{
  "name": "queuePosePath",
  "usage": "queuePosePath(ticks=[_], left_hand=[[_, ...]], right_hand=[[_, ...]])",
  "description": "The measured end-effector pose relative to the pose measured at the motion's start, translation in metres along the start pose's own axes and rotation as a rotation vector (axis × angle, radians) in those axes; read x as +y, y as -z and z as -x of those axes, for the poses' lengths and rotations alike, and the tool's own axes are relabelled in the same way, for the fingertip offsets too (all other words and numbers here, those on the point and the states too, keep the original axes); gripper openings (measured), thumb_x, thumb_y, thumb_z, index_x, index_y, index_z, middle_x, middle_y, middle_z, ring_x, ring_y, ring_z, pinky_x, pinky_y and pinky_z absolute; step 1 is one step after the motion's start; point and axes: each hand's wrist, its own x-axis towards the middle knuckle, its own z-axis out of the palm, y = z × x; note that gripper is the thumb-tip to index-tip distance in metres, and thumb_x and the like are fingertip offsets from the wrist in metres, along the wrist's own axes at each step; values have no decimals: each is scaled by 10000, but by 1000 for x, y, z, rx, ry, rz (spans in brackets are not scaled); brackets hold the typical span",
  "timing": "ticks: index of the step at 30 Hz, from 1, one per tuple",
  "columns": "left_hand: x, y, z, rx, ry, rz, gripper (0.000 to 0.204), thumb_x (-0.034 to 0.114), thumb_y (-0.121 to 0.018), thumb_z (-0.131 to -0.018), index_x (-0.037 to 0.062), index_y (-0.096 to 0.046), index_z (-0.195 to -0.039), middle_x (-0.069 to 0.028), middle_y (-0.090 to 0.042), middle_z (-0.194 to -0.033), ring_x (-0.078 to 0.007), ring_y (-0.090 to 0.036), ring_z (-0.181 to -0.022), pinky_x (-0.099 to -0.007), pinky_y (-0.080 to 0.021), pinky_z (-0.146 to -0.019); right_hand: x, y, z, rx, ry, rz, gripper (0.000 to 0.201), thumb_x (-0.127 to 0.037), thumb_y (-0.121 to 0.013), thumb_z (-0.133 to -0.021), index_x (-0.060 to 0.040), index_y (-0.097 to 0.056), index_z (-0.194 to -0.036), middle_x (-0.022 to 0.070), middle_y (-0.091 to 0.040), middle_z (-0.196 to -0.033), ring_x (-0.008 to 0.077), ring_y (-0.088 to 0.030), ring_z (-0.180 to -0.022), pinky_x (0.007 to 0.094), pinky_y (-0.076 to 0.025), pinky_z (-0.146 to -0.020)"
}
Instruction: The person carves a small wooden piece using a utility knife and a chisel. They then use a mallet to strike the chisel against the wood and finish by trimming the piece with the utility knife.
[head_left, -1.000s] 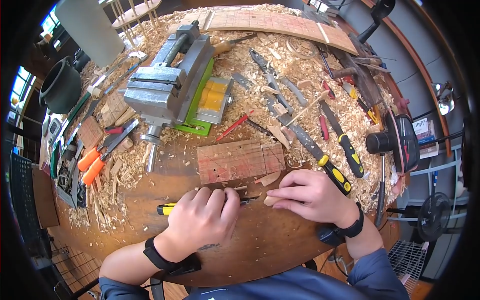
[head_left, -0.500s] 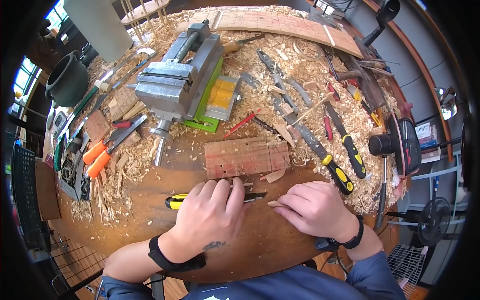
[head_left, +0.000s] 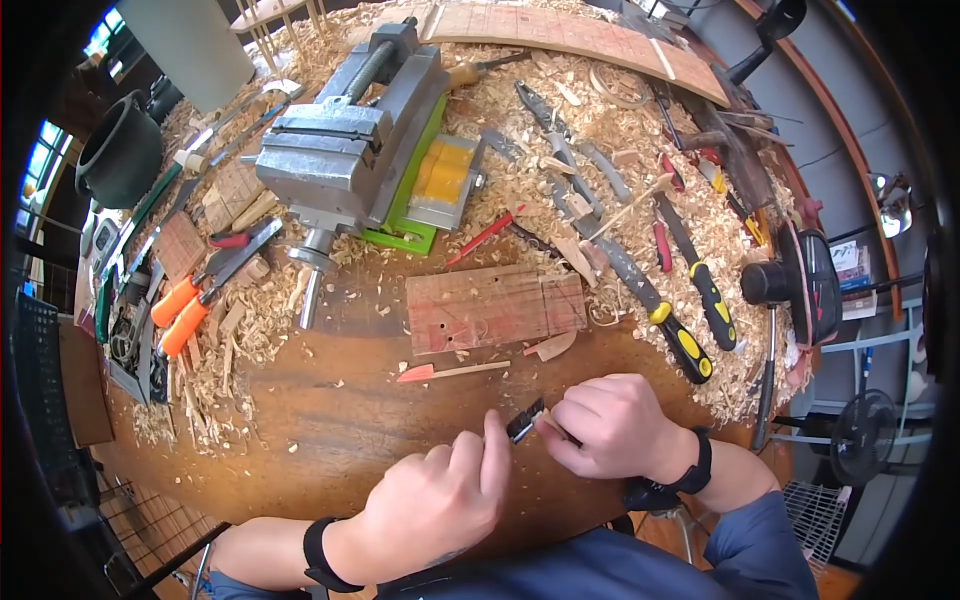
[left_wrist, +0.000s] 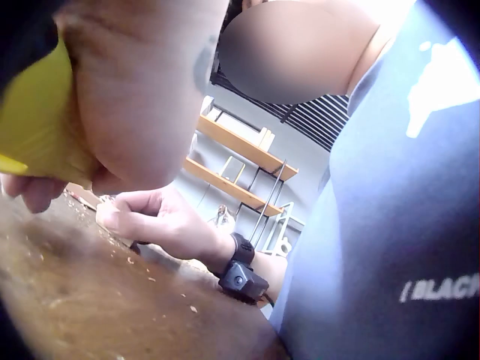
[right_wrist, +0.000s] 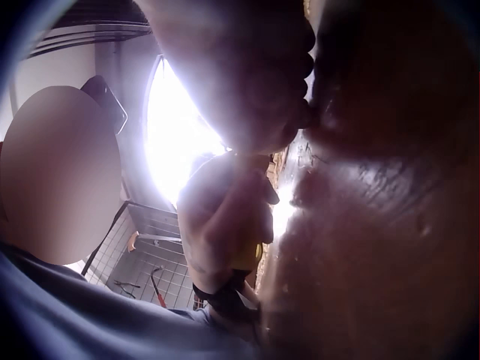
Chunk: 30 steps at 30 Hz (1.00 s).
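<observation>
My left hand (head_left: 435, 500) grips a utility knife whose black blade (head_left: 525, 420) sticks out past the index finger. Its yellow handle (left_wrist: 37, 112) fills the palm in the left wrist view. Opposite it, my right hand (head_left: 610, 425) pinches a small pale piece of wood (head_left: 546, 420), mostly hidden by the fingers. The blade tip is right at this wood. Beyond the hands lies a thin wooden stick with a red, pointed end (head_left: 455, 371). Behind that is a reddish board (head_left: 490, 310) with small holes, and a small wood offcut (head_left: 555, 346) at its corner.
A metal vise (head_left: 340, 150) on a green base stands at the back left. Orange-handled tools (head_left: 180, 320) lie left among shavings. Files with black-yellow handles (head_left: 685, 345) and a hammer (head_left: 765, 285) lie right. Wood shavings (head_left: 600, 90) cover the far table.
The left hand has left the thin stick on the table and lifted the utility knife, bringing its blade to the wood in the right hand. The right hand has moved slightly toward me.
</observation>
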Motion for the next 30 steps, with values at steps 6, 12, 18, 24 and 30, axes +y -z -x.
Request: queuePosePath(ticks=[6,12,18,24,30], left_hand=[[6,-3,1,-30,-42,-4,483,136,-705,-891,-168,-687,-1266,-4,-500,-710,-82,-487,-493,-268,-401,-407],[6,-8,0,35,-61,-98,371,152,-684,-908,-51,-777,-1204,27,-479,-687,-51,-451,-494,-218,-345,-384],[6,-5,0,-6,-61,-28,458,96,-684,-895,-160,-691,-1275,8,-472,-707,-64,-463,-495,-245,-381,-406],[5,-9,0,12,-107,-82,404,128,-674,-849,-55,-781,-1193,-23,-535,-712,-68,-464,-514,-210,-361,-401],[7,-4,-4,-19,-116,-145,414,97,-683,-896,-155,-715,-1223,2,-508,-695,-71,-487,-530,-232,-361,-412]], right_hand=[[2,-2,0,-4,11,-38,238,-177,-818,-755,-117,-592,-712,27,-550,-659,220,-637,-588,366,-522,-534],[3,-6,0,17,12,-58,280,-172,-837,-692,-121,-563,-673,25,-519,-636,222,-600,-551,364,-481,-504],[3,-6,-2,51,18,-68,324,-163,-851,-677,-117,-534,-633,31,-492,-604,233,-561,-503,364,-438,-471],[2,-8,-1,53,22,-70,321,-165,-852,-680,-116,-538,-644,33,-489,-606,234,-558,-502,366,-436,-472],[2,-6,2,27,17,-62,294,-171,-853,-697,-110,-565,-687,32,-525,-645,229,-597,-548,364,-478,-504]])
